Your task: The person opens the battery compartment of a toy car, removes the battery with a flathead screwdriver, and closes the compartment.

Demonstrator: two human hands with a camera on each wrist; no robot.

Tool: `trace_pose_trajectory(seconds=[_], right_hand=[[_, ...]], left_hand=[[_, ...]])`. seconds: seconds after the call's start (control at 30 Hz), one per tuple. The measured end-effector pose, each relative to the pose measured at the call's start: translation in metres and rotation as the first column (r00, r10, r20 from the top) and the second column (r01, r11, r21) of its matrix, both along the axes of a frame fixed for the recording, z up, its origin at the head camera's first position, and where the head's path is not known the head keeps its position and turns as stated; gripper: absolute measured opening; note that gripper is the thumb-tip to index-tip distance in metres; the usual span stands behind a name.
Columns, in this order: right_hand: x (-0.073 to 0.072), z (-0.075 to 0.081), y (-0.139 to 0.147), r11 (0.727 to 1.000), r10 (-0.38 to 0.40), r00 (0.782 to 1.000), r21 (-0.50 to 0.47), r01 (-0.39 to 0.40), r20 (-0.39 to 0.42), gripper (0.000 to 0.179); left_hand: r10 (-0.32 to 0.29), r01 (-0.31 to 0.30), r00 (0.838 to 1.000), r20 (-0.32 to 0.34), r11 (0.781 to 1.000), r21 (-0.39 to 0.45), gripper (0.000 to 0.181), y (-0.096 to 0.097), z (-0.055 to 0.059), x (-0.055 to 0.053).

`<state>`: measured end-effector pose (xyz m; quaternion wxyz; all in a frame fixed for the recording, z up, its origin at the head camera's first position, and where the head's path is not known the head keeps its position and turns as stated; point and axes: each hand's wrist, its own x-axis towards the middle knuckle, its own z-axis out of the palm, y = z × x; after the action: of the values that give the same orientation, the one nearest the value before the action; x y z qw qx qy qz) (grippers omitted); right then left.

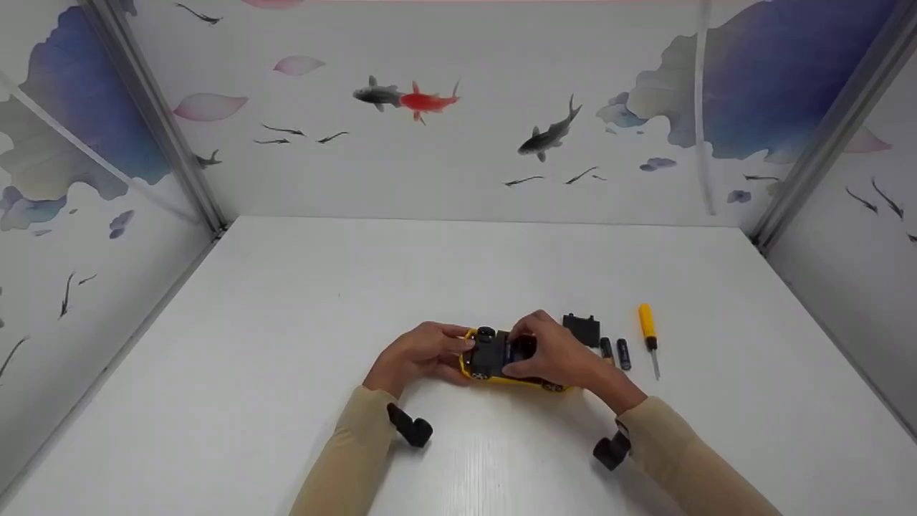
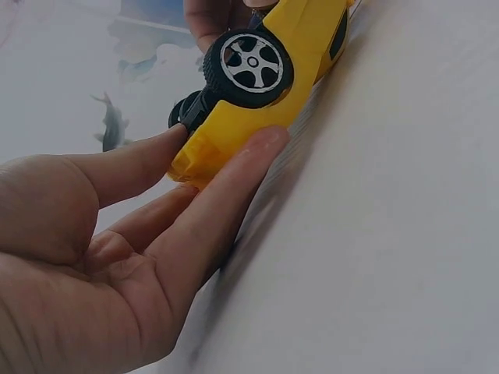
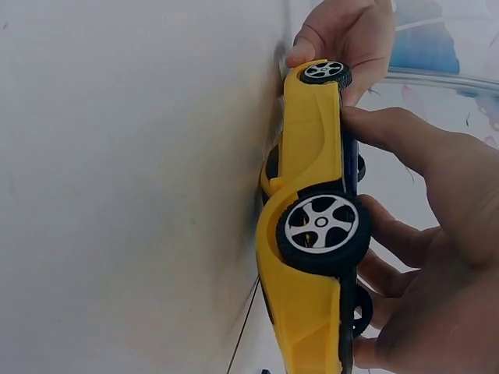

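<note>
A yellow toy car (image 1: 469, 369) lies upside down, its black underside (image 1: 488, 355) and wheels facing up. My left hand (image 1: 426, 351) grips one end of it, thumb on the underside and fingers along the yellow body, as the left wrist view shows. Over the open recess in the underside, my right hand (image 1: 555, 351) holds a dark blue battery (image 1: 509, 351) between thumb and fingertips. The hand covers much of this battery and of the recess. In the right wrist view the thumb (image 3: 390, 132) lies at the car's underside edge.
Right of the car lie a black battery cover (image 1: 584, 330), one battery (image 1: 623, 354) and another battery (image 1: 607, 349) partly behind my right hand. Farther right is a yellow-handled screwdriver (image 1: 647, 326). Printed panels (image 1: 458, 165) stand at the back and sides of the white table (image 1: 286, 287).
</note>
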<state>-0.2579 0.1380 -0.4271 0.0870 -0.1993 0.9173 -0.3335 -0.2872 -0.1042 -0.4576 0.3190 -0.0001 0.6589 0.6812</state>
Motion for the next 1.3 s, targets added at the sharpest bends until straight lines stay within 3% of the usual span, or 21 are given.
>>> trace_pose_trajectory(seconds=[0.43,0.87,1.07,1.3], right_hand=[[0.011,0.000,0.008,0.993,-0.047,0.998,-0.111,0.043,-0.036,0.050],[0.017,0.019,0.057,0.984,0.043,0.992,-0.165,-0.062,-0.117,0.049],[0.016,0.027,0.088,0.985,-0.016,0.992,-0.171,-0.006,-0.127,0.051],[0.014,0.025,0.118,0.989,-0.078,0.987,-0.139,0.057,-0.144,0.055]], left_hand=[[0.022,-0.022,1.000,0.011,1.000,-0.019,0.049,0.000,0.000,0.000],[0.026,-0.026,1.000,0.006,1.000,0.007,0.047,0.000,-0.001,0.001],[0.034,-0.034,0.999,0.000,0.999,0.016,0.048,0.001,-0.002,0.001],[0.042,-0.042,0.999,0.015,0.999,0.005,0.050,0.002,-0.002,0.000]])
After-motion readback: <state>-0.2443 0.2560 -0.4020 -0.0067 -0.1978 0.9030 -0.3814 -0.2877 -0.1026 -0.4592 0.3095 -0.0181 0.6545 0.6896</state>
